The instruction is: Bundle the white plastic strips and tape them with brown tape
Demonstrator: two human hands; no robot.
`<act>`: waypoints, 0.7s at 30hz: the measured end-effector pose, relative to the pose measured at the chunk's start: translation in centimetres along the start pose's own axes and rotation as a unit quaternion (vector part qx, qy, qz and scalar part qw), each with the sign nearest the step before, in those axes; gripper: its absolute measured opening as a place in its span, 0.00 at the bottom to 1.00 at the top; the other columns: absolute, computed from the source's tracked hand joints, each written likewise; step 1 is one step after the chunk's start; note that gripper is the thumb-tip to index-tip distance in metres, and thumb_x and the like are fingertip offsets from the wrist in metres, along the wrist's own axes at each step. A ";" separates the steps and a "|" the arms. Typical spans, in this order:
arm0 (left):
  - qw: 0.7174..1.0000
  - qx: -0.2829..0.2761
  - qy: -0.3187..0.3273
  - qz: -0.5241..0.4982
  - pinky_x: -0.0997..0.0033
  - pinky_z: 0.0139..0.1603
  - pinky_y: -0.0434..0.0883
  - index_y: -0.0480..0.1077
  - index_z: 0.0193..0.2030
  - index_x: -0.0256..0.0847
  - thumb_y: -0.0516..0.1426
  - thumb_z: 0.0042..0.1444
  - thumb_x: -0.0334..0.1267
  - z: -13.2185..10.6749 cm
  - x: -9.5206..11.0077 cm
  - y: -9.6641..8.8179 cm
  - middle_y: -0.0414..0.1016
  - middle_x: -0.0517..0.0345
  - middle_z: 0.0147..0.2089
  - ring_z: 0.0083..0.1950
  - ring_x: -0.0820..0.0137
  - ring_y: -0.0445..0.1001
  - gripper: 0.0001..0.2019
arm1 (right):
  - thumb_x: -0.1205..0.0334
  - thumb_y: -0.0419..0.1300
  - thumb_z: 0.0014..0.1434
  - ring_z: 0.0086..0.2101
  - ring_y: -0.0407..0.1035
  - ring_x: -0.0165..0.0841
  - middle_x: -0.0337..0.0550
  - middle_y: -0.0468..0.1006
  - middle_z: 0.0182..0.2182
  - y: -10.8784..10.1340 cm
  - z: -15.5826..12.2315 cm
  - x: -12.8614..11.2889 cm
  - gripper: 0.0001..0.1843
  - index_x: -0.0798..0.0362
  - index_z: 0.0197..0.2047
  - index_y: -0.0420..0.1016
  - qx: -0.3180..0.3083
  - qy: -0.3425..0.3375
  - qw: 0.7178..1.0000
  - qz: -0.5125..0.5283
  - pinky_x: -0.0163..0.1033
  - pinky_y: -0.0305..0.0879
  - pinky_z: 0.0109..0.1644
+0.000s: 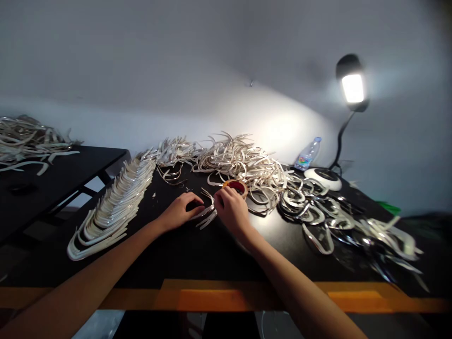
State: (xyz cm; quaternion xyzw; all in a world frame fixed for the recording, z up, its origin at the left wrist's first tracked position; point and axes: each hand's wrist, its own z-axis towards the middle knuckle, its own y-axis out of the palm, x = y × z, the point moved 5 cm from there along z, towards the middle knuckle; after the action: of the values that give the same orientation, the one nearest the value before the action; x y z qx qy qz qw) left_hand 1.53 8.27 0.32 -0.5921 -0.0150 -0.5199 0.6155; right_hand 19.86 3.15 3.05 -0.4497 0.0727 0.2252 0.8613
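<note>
Between my hands is a small bunch of thin, curved, whitish strips (pixel 208 219) with shiny edges, just above or on the black table. My left hand (pixel 180 210) curls at its left side, thumb and forefinger closing at the strips' ends. My right hand (pixel 233 209) is closed at the bunch's right side, its fingertips mostly hidden behind the knuckles. Right behind that hand sits a roll of tape (pixel 240 186), yellowish with a red inside. To the left runs a long, neat row of nested curved strips (pixel 115 202).
A tangled heap of strips (pixel 243 162) lies at the back. Looser, shinier curved pieces (pixel 318 209) spread over the right side, near a plastic bottle (pixel 308 154) and a lit lamp (pixel 352 87). Orange tape (pixel 212 299) covers the front edge. Another black table (pixel 70 176) stands left.
</note>
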 end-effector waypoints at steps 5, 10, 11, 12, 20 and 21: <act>0.998 -0.049 0.040 0.022 0.61 0.56 0.68 0.81 0.40 0.45 0.60 0.65 0.51 -0.2 1.2 0.7 0.82 0.56 0.44 0.46 0.62 0.75 0.14 | 0.58 0.57 0.71 0.47 0.72 0.43 0.50 0.78 0.45 2.4 -1.4 -0.6 0.08 0.50 0.46 0.76 -0.100 0.011 0.995 -0.008 0.42 0.68 0.44; 0.996 -0.074 0.047 -0.017 0.60 0.57 0.68 0.81 0.35 0.45 0.59 0.66 0.48 -0.3 1.7 1.2 0.83 0.56 0.41 0.45 0.63 0.76 0.14 | 0.66 0.60 0.66 0.44 0.73 0.39 0.48 0.80 0.43 3.1 -1.3 0.6 0.07 0.51 0.46 0.77 -0.129 0.049 0.989 0.060 0.42 0.69 0.49; 0.997 -0.062 0.042 -0.020 0.61 0.56 0.69 0.81 0.35 0.45 0.59 0.66 0.47 -0.3 1.7 1.2 0.82 0.56 0.42 0.45 0.63 0.77 0.14 | 0.67 0.61 0.64 0.42 0.74 0.38 0.47 0.80 0.42 3.2 -1.2 0.8 0.07 0.51 0.46 0.77 -0.127 0.062 0.987 0.081 0.42 0.69 0.47; 0.998 -0.048 0.035 -0.020 0.62 0.55 0.70 0.82 0.37 0.45 0.59 0.65 0.47 -0.3 1.6 1.2 0.82 0.55 0.42 0.46 0.63 0.77 0.13 | 0.68 0.62 0.62 0.40 0.74 0.37 0.46 0.80 0.41 3.2 -1.2 1.0 0.08 0.52 0.46 0.77 -0.125 0.075 0.984 0.105 0.41 0.70 0.45; 0.999 0.006 -0.011 -0.034 0.60 0.61 0.72 0.81 0.52 0.43 0.59 0.66 0.49 -0.4 0.9 1.3 0.81 0.52 0.52 0.54 0.60 0.78 0.16 | 0.64 0.67 0.55 0.35 0.78 0.35 0.45 0.84 0.36 4.8 -1.7 1.5 0.14 0.56 0.45 0.79 -0.085 0.166 0.895 0.405 0.40 0.75 0.42; 0.998 0.018 -0.022 -0.054 0.60 0.61 0.72 0.81 0.53 0.43 0.59 0.66 0.49 -0.4 0.7 1.1 0.81 0.51 0.53 0.55 0.59 0.79 0.17 | 0.62 0.68 0.55 0.36 0.79 0.36 0.47 0.84 0.37 5.0 -1.7 1.4 0.15 0.56 0.46 0.80 -0.083 0.172 0.878 0.439 0.40 0.75 0.43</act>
State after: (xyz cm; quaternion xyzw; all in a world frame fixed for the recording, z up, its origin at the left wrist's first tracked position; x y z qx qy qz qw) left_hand 2.33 7.24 -0.21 -0.5906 -0.0696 -0.5387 0.5967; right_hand 19.00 4.70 -2.17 -0.4732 0.3902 0.5046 0.6076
